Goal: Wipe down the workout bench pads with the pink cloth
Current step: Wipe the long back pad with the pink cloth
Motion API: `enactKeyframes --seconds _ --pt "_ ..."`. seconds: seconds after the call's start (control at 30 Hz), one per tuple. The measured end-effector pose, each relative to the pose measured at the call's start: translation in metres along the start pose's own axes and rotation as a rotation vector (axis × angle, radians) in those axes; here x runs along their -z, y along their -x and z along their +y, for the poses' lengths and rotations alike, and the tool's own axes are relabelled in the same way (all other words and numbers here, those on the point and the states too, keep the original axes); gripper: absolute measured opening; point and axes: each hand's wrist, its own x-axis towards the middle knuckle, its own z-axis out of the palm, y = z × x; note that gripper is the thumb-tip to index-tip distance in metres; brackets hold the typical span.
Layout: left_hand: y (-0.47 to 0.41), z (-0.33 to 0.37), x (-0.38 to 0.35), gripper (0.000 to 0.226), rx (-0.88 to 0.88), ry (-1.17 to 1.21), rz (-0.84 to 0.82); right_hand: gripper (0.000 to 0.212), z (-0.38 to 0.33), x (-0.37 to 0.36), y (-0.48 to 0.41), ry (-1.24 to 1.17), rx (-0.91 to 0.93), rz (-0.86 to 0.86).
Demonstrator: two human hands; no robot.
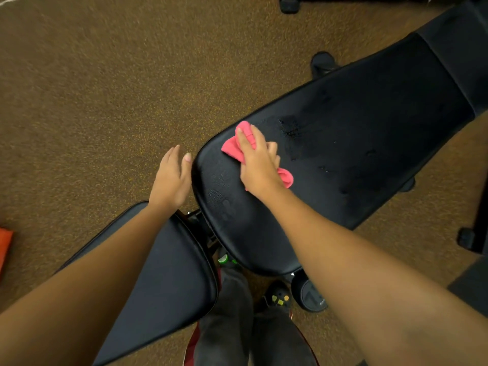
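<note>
The long black back pad (356,122) of the workout bench runs from the centre to the upper right, with wet droplets near its middle. My right hand (260,165) presses the crumpled pink cloth (244,140) flat on the pad's near, rounded end. The cloth sticks out beyond my fingers and behind my wrist. My left hand (171,178) hovers empty, fingers together, just left of that pad's edge, over the floor. The smaller black seat pad (169,281) lies lower left, partly under my left forearm.
Brown speckled rubber floor (92,101) surrounds the bench. A black bench foot (322,63) stands beyond the pad. My dark trousers and shoe (277,297) are at the bottom centre, beside a round black dumbbell end (310,295). An orange object (5,247) sits at the left edge.
</note>
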Motion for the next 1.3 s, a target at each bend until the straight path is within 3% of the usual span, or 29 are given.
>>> enactKeyframes --seconds 0.27,0.5,0.6,0.73,0.9,0.97,1.07,1.2,1.3 --pt "0.003 0.005 -0.002 0.046 0.022 0.1 0.127 0.085 -0.022 -0.036 0.035 -0.031 0.3 -0.207" --pt "0.01 0.02 -0.008 0.03 0.006 0.157 0.13 0.064 -0.01 -0.041 0.072 0.055 0.595 -0.316" --pt "0.01 0.023 -0.011 0.04 -0.003 0.157 0.144 0.056 -0.006 -0.044 0.075 -0.27 0.44 -0.431" --pt "0.012 0.033 -0.01 0.042 0.018 0.209 0.21 0.043 0.0 -0.017 0.082 -0.799 -0.004 -0.484" --pt "0.034 0.068 -0.019 0.034 -0.002 0.275 0.295 0.043 0.025 0.019 0.081 -1.345 -0.274 -0.222" --pt "0.047 0.083 -0.032 0.038 0.009 0.328 0.213 0.044 0.028 0.028 0.076 -1.447 -0.378 -0.16" --pt "0.067 0.105 -0.06 0.046 -0.037 0.389 0.001 0.067 0.036 0.046 0.076 -1.556 -0.459 -0.159" --pt "0.084 0.129 -0.082 0.06 -0.025 0.566 -0.18 0.044 0.058 0.07 0.091 -1.604 -0.402 -0.17" --pt "0.093 0.146 -0.088 0.064 -0.004 0.6 -0.295 0.052 0.085 0.075 0.1 -1.546 -0.39 -0.126"
